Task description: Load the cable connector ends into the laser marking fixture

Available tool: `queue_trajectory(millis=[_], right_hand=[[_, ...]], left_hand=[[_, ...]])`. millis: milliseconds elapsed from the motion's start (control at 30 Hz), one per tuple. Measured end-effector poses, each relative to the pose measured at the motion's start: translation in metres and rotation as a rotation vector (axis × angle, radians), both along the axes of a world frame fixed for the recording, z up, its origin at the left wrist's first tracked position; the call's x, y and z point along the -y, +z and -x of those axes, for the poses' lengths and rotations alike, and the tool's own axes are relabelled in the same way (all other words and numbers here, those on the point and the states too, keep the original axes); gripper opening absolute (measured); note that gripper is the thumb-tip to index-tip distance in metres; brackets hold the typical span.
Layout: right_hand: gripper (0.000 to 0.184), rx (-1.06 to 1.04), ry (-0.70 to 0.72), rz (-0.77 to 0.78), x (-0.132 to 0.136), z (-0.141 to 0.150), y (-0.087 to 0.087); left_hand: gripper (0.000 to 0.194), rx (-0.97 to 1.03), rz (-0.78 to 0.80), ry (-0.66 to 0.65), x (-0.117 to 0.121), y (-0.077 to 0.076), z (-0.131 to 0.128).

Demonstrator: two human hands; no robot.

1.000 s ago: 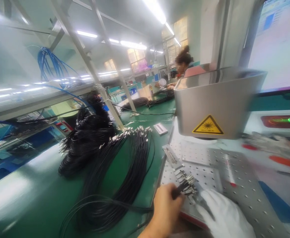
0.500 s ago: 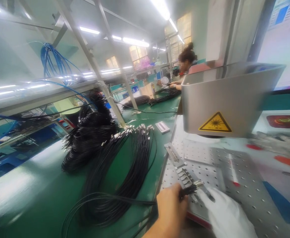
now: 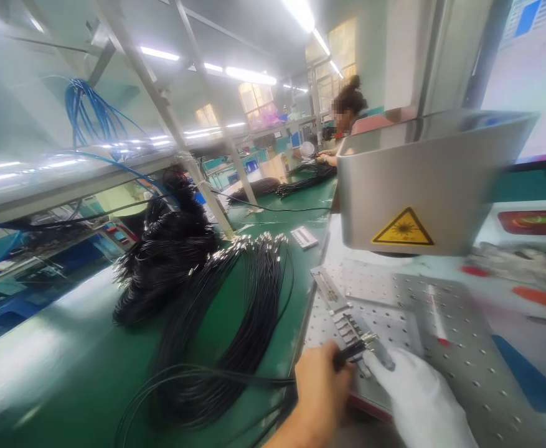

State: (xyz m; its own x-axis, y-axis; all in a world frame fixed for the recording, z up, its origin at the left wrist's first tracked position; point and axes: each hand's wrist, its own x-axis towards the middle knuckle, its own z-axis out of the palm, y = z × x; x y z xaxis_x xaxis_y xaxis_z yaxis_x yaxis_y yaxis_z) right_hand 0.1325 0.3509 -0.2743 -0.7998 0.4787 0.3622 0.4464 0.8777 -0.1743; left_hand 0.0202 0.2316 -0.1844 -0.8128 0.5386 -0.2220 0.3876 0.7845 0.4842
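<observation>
Just beyond the left fingers (image 3: 344,379), metal cable tips (image 3: 370,339).

The left hand (image 3: 322,376) hides part of the black cables (image 3: 351,351) in its grip, the gray machine head (image 3: 394,177) covers much of a co-worker (image 3: 352,99), small print on the warning label (image 3: 403,229) is too blurred to read, and the right edge crops the screen (image 3: 529,93).

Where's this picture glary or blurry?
Head view: the long white ceiling tube lights are blown out; glare whitens the glossy green tabletop at left; the grey box-shaped housing blurs toward its right edge; silvery metal connectors by the white-gloved right hand look soft.
</observation>
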Motion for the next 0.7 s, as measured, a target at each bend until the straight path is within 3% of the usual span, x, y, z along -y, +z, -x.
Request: queue_trajectory(millis=[167, 300, 467, 567, 700], right_hand=[[0.043, 0.146, -0.076, 0.109, 0.001, 0.007, 0.008], [0.039, 0.171, -0.102, 0.084, 0.003, 0.007, 0.012], [0.047, 0.006, -0.025, -0.173, 0.001, 0.005, 0.003], [0.052, -0.118, -0.021, -0.290, -0.001, 0.006, -0.003], [0.035, -0.170, -0.069, -0.193, 0.001, 0.005, 0.000]], left_hand=[[0.022, 0.154, -0.191, 0.003, 0.002, 0.006, 0.008], [0.025, 0.139, -0.360, -0.022, 0.005, 0.010, 0.013], [0.010, 0.292, -0.507, -0.025, 0.005, 0.010, 0.021], [0.010, 0.326, -0.473, -0.032, 0.003, 0.011, 0.025], [0.023, 0.225, -0.329, -0.017, 0.001, 0.014, 0.024]])
